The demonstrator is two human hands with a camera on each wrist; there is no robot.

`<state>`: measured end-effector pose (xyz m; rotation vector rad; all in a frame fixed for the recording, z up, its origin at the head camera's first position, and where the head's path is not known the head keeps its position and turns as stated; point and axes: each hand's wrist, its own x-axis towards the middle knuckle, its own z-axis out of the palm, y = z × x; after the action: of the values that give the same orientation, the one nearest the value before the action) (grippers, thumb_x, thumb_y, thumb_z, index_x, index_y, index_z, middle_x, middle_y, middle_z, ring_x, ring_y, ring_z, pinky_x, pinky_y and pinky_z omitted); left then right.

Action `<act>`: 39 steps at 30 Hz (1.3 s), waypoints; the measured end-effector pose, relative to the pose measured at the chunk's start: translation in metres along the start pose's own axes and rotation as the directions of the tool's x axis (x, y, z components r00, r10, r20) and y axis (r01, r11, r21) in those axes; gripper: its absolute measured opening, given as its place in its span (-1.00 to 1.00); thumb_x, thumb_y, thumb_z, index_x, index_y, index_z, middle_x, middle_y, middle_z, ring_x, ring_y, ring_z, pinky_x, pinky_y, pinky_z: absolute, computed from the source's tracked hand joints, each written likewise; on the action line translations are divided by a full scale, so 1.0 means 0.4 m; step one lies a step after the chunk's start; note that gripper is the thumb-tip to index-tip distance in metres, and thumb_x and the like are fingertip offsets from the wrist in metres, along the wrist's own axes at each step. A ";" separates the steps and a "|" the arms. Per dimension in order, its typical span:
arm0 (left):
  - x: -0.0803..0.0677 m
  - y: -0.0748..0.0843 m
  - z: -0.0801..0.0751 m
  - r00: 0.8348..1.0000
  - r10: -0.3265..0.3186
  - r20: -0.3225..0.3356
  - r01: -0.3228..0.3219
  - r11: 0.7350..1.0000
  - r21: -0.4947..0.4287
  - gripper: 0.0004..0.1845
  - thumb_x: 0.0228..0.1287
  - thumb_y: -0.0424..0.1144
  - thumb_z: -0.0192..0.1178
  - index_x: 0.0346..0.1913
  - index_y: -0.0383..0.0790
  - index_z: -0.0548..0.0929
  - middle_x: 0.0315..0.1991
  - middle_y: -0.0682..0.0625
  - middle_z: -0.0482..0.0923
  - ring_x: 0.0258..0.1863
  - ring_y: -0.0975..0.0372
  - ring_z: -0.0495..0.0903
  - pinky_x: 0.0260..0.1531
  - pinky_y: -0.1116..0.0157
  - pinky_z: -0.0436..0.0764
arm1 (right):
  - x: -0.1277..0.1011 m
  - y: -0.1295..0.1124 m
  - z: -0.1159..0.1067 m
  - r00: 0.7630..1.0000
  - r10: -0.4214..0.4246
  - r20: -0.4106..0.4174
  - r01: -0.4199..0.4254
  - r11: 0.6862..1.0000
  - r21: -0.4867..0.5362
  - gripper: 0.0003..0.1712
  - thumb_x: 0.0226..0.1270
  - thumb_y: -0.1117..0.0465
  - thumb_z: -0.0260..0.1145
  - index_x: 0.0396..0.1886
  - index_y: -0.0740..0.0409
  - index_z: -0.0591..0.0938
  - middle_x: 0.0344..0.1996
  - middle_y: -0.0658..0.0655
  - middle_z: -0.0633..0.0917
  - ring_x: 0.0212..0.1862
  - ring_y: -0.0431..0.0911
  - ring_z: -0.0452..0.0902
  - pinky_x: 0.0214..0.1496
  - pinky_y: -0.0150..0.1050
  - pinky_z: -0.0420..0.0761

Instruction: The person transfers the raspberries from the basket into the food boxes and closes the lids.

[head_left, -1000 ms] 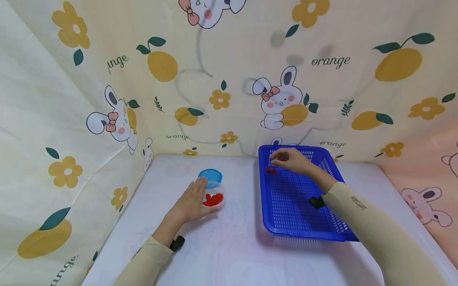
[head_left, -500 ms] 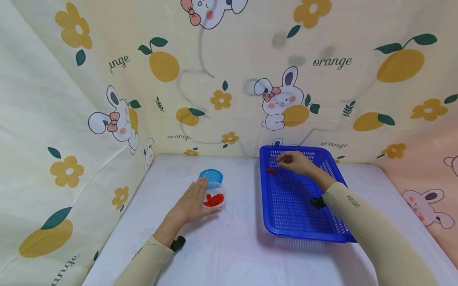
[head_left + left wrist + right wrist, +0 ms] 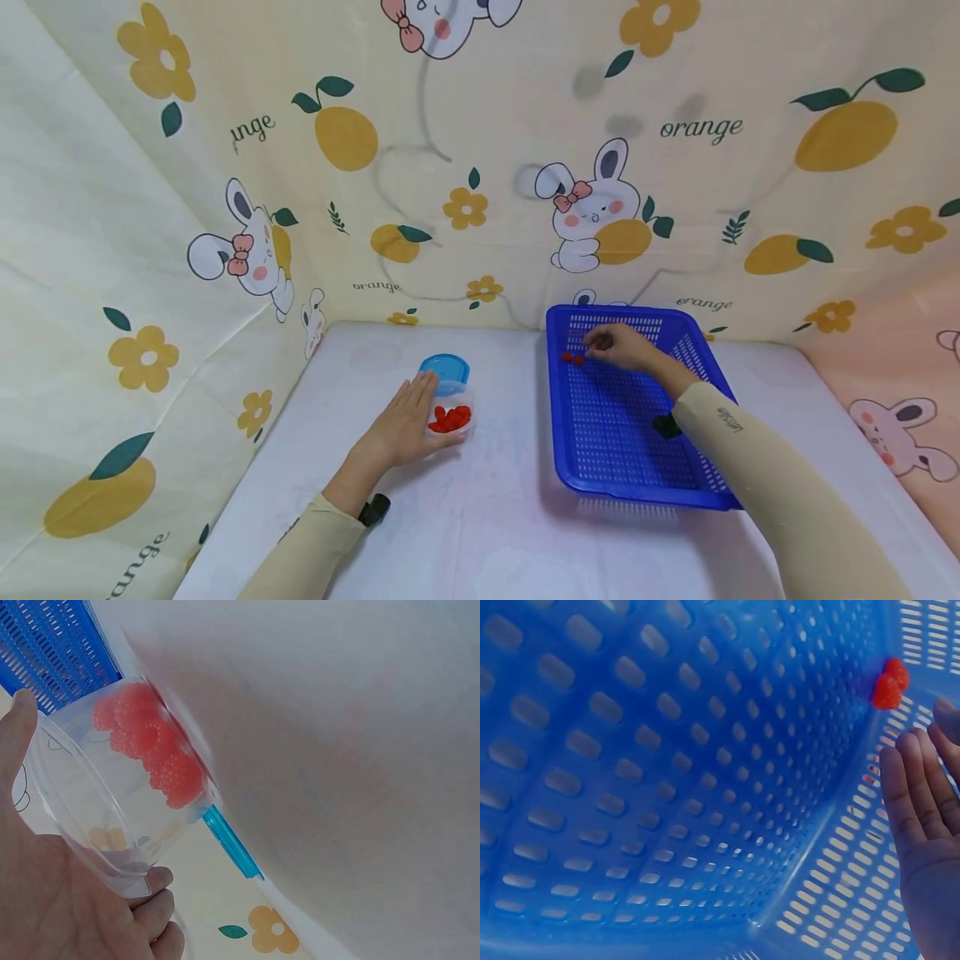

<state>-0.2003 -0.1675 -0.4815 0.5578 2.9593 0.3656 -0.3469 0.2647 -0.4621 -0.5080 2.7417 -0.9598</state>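
My left hand (image 3: pixel 401 425) holds a small clear plastic container (image 3: pixel 82 787), thumb on one side and fingers on the other. Several red raspberries (image 3: pixel 154 742) lie inside it. Its blue lid (image 3: pixel 445 371) hangs opened at the far side. My right hand (image 3: pixel 622 346) is inside the blue basket (image 3: pixel 558 425), near its far left corner. Two raspberries (image 3: pixel 891 682) rest in that corner, just beyond the fingertips. In the right wrist view the right fingers (image 3: pixel 911 780) look straight and close together, the thumb near the forefinger. No object shows between them.
The basket has raised perforated walls and stands on a white table (image 3: pixel 480 517), right of the container. A patterned cloth (image 3: pixel 465 167) hangs behind and at both sides. Table surface lies between container and basket.
My right hand has lowered into the basket, nearer the two raspberries, and its fingers have come closer together. The left hand and container have kept their place.
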 end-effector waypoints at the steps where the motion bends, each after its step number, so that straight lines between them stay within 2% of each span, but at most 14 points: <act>1: 0.000 0.000 0.000 1.000 0.000 0.001 0.000 1.000 -0.001 0.29 0.32 0.53 0.20 0.75 -0.32 -0.05 0.76 -0.20 -0.07 0.75 -0.07 -0.10 0.70 -0.05 -0.07 | 0.002 0.001 0.002 1.000 0.004 0.004 -0.004 1.000 -0.003 -0.73 0.55 0.28 0.37 0.14 0.27 0.73 -0.08 0.20 0.76 0.02 0.10 0.67 0.16 0.09 0.71; 7: 0.000 0.003 0.000 1.000 -0.007 0.005 0.007 1.000 0.005 0.30 0.31 0.53 0.21 0.75 -0.31 -0.05 0.76 -0.19 -0.07 0.75 -0.07 -0.11 0.70 -0.05 -0.07 | 0.008 0.009 0.009 1.000 -0.013 0.019 0.014 0.999 -0.035 -0.75 0.53 0.30 0.39 0.11 0.29 0.74 -0.12 0.18 0.77 -0.04 0.06 0.67 0.11 0.06 0.71; 16: 0.002 0.005 0.001 1.000 -0.006 0.002 0.006 1.000 0.002 0.29 0.31 0.52 0.22 0.75 -0.31 -0.04 0.76 -0.19 -0.07 0.75 -0.07 -0.10 0.70 -0.06 -0.06 | 0.007 0.020 0.012 0.999 -0.003 0.037 0.004 0.999 -0.035 -0.68 0.53 0.30 0.41 0.17 0.36 0.71 -0.08 0.23 0.78 -0.02 0.09 0.69 0.17 0.12 0.71; 21: 0.000 0.006 -0.002 1.000 -0.007 0.008 0.007 1.000 0.003 0.29 0.32 0.52 0.22 0.75 -0.31 -0.06 0.76 -0.19 -0.08 0.75 -0.07 -0.11 0.70 -0.05 -0.08 | 0.013 0.025 0.021 0.998 0.004 0.061 -0.001 0.999 -0.046 -0.69 0.54 0.29 0.40 0.18 0.33 0.72 -0.09 0.22 0.78 -0.02 0.08 0.70 0.17 0.13 0.71; 32: -0.004 0.006 -0.002 1.000 -0.005 0.002 0.005 1.000 0.001 0.28 0.34 0.51 0.21 0.74 -0.34 -0.05 0.76 -0.21 -0.08 0.75 -0.08 -0.11 0.70 -0.05 -0.07 | 0.013 0.010 0.028 0.997 -0.016 0.072 0.020 0.999 -0.051 -0.65 0.55 0.30 0.38 0.23 0.36 0.71 0.00 0.31 0.78 0.06 0.18 0.71 0.19 0.17 0.71; 39: 0.000 0.003 0.000 1.000 0.000 0.001 0.000 1.000 0.013 0.29 0.33 0.51 0.21 0.74 -0.34 -0.05 0.76 -0.21 -0.07 0.75 -0.08 -0.09 0.70 -0.05 -0.05 | 0.014 0.011 0.034 0.997 -0.031 0.066 0.035 0.998 -0.058 -0.66 0.52 0.31 0.41 0.20 0.35 0.72 -0.03 0.26 0.78 0.04 0.15 0.70 0.20 0.18 0.69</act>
<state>-0.1998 -0.1666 -0.4812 0.5595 2.9629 0.3461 -0.3494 0.2580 -0.4757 -0.5855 2.7182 -0.8554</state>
